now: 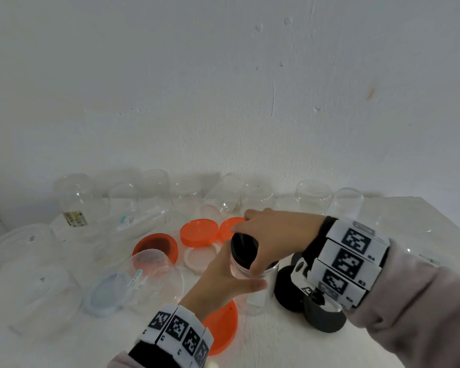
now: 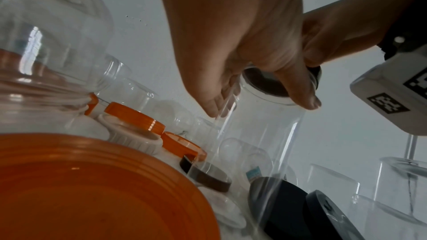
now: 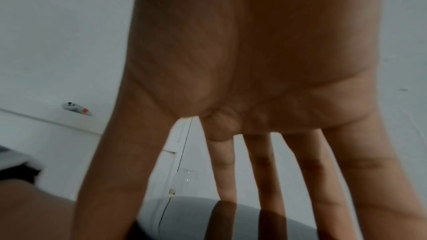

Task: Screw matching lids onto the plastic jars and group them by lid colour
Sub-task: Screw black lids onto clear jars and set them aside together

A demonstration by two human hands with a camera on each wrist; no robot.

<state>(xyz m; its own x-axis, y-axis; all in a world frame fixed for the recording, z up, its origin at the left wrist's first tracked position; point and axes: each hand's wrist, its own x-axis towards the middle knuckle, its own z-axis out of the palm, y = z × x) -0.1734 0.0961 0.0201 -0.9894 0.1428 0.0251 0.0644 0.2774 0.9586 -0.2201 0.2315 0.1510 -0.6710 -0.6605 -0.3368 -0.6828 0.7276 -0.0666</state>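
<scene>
A clear plastic jar (image 1: 252,288) stands upright at the table's middle with a black lid (image 1: 243,248) on its mouth. My left hand (image 1: 223,277) wraps the jar's wall, thumb in front, the other fingers behind it. In the left wrist view the left hand (image 2: 242,52) grips the jar (image 2: 261,134) just under the lid (image 2: 261,83). My right hand (image 1: 260,243) comes down from above, with its fingers and thumb curled round the lid's rim. The right wrist view shows the right hand (image 3: 254,61) spread over the glossy black lid (image 3: 196,214).
Orange lids (image 1: 199,232) (image 1: 154,248) (image 1: 223,328), white lids (image 1: 199,257) and loose black lids (image 1: 287,288) (image 1: 324,317) lie around the jar. A clear jar (image 1: 154,277) lies on its side at left. Several clear open jars (image 1: 314,195) line the wall. The table (image 1: 329,349) is white.
</scene>
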